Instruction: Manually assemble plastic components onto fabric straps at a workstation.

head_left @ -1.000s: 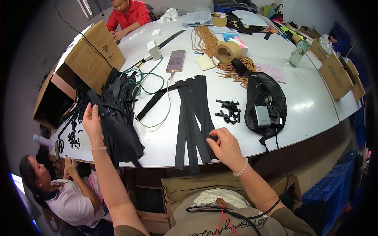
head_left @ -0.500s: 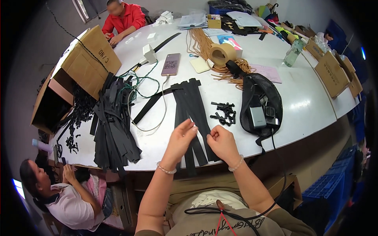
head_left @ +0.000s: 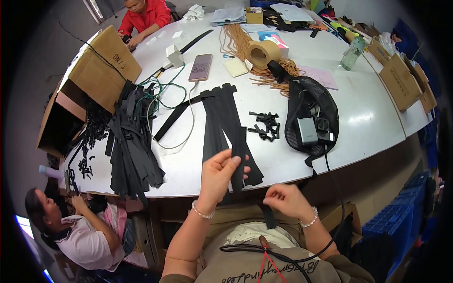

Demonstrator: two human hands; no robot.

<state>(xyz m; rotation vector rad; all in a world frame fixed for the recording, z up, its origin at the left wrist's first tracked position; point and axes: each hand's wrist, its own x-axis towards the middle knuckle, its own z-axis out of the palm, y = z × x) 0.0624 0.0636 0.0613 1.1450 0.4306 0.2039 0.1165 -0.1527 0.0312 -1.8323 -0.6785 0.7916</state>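
My left hand (head_left: 218, 175) pinches a black fabric strip (head_left: 239, 162) between thumb and fingers, above the table's near edge. My right hand (head_left: 287, 200), slightly blurred, is closed on a short hanging black strip end (head_left: 268, 217) in front of my lap. Whether both hands grip one and the same strip I cannot tell. Under and beyond the left hand a fanned stack of black strips (head_left: 214, 115) lies on the table. To its right sits a small heap of black plastic pieces (head_left: 269, 126).
A thicker pile of black strips (head_left: 134, 155) lies left, beside a tipped cardboard box (head_left: 101, 66). A phone (head_left: 200, 67) with a white cable, a tape roll (head_left: 264, 54), brown cords (head_left: 234, 40) and a black mesh bag (head_left: 311, 94) surround the middle. Two people sit at the table's left and far sides.
My right hand has moved down and right, off the table edge, and a strip end now shows at it. My left hand now has a strip raised in its fingers.
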